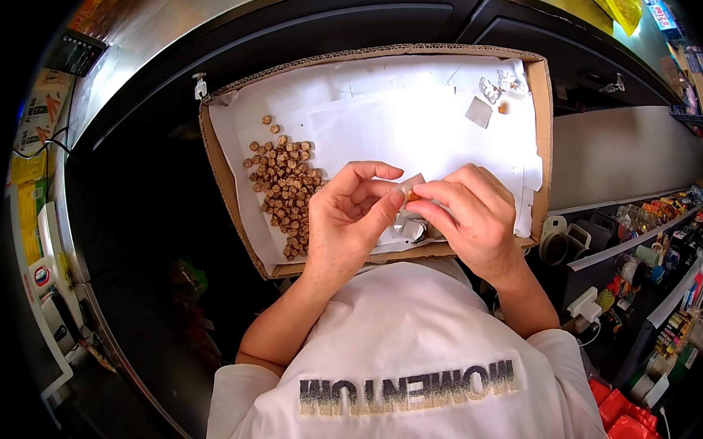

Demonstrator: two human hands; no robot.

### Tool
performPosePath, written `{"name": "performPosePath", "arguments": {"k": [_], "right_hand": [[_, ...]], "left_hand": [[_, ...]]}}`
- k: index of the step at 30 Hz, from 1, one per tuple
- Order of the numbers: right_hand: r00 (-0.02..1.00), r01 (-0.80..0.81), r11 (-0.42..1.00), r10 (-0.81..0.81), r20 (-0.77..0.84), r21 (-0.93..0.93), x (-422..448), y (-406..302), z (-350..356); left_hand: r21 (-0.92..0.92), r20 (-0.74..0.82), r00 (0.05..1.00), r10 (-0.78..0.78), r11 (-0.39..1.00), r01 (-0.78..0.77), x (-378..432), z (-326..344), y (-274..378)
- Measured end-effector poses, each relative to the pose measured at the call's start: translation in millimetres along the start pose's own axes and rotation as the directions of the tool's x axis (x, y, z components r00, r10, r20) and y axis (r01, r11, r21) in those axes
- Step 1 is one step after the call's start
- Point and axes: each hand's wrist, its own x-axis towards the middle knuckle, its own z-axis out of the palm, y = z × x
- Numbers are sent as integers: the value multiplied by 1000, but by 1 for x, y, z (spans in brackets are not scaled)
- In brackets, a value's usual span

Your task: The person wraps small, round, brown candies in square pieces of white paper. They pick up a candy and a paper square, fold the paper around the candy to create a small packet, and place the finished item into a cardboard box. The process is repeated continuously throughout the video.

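Over the near side of a shallow cardboard box (pixel 548 140) lined with white paper, my left hand (pixel 352 210) pinches a small pale square sheet (pixel 414 181) between thumb and fingers. My right hand (pixel 477 217) holds a small orange-brown piece (pixel 412 196) against that sheet with thumb and index finger. Crumpled silver foil (pixel 412 228) lies just below the fingertips. A pile of small brown, rough-surfaced balls (pixel 284 186) is spread on the paper left of my left hand, partly hidden by it.
At the box's far right are crumpled foil bits (pixel 505 81), a flat grey square (pixel 479 112) and an orange-brown piece (pixel 503 108). Dark cabinet drawers (pixel 313 33) stand beyond. Packed shelves (pixel 637 234) are at right, a red bag (pixel 630 425) at lower right, a metal counter edge (pixel 114 82) at left.
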Motion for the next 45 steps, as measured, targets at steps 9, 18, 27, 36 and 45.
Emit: {"name": "performPosePath", "arguments": {"k": [9, 18, 27, 36, 45], "right_hand": [[996, -86, 981, 82, 28, 173, 5, -7, -6], [821, -566, 620, 362, 442, 544, 1, -3, -12], [842, -538, 587, 413, 348, 604, -3, -7, -5], [991, -128, 987, 123, 59, 95, 5, -23, -4], [995, -40, 999, 38, 88, 23, 4, -20, -5]], "left_hand": [[111, 53, 999, 4, 994, -10, 3, -2, 8], [394, 319, 948, 9, 908, -141, 13, -17, 24], [-23, 53, 998, -43, 999, 45, -1, -14, 11], [129, 45, 999, -22, 992, 16, -10, -8, 21], [235, 83, 996, 35, 970, -54, -11, -11, 23]]}}
